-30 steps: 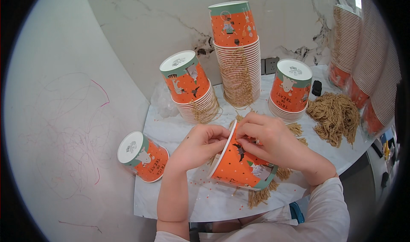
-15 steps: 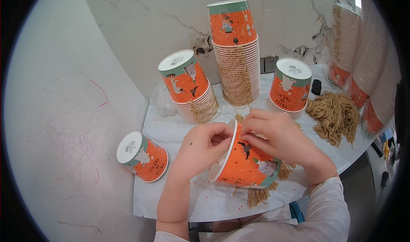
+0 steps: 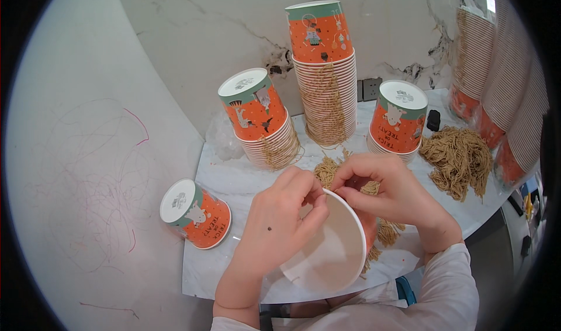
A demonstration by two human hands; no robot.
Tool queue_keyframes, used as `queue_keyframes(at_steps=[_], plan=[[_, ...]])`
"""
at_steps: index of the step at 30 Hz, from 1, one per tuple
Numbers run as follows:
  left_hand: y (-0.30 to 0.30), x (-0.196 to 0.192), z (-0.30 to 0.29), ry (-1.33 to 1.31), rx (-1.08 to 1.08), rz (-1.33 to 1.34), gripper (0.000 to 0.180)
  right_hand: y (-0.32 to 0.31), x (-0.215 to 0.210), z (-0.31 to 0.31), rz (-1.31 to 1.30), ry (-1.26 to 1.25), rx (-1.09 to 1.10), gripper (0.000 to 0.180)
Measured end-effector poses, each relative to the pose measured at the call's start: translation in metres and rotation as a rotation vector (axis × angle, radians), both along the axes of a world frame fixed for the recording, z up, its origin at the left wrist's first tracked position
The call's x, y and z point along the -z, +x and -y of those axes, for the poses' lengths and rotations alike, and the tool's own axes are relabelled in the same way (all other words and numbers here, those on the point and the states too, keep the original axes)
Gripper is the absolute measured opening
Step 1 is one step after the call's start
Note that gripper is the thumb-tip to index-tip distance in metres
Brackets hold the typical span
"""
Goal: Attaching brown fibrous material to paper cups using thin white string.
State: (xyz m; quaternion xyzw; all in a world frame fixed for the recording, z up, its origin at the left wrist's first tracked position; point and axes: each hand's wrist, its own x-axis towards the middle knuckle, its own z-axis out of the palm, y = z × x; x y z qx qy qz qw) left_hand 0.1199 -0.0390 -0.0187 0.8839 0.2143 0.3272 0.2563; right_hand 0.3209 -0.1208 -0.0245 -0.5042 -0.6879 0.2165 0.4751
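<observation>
A paper bucket [image 3: 336,252] is tipped over at the table's front, its white inside and open rim turned toward me. My left hand [image 3: 280,214] is closed, thumb and forefinger pinched at the rim's top, over the opening. Close beside it my right hand [image 3: 385,185] is pinched too, fingertips against the outer side of the rim. Whatever is between the fingertips is too small to make out. Tan cord [image 3: 387,233] shows behind and right of the bucket, with more tan cord [image 3: 327,168] beyond the hands.
An upside-down orange bucket [image 3: 203,221] stands at left. Behind are a short stack [image 3: 252,116], a tall stack [image 3: 318,35] with cords hanging down, and another stack [image 3: 398,120]. A cord heap [image 3: 459,158] and bagged bucket stacks [image 3: 517,91] are at right. A wall [image 3: 93,173] bounds the left.
The bucket has turned so its opening faces me instead of its printed side. My left hand has moved slightly right and my right fingertips are now at the rim.
</observation>
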Motion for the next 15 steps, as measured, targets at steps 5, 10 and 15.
queue_keyframes(at_steps=[5,10,15], plan=[[0.000,-0.004,0.015,-0.033,-0.081,-0.103,0.012,-0.001,0.002,-0.001,-0.184,-0.117,-0.059,0.015],[-0.003,0.004,0.009,0.053,-0.053,-0.127,0.013,-0.003,-0.003,0.002,0.000,-0.108,-0.076,0.016],[-0.002,0.002,0.007,-0.135,-0.048,-0.096,0.010,-0.004,0.003,-0.002,0.103,-0.079,-0.051,0.015]])
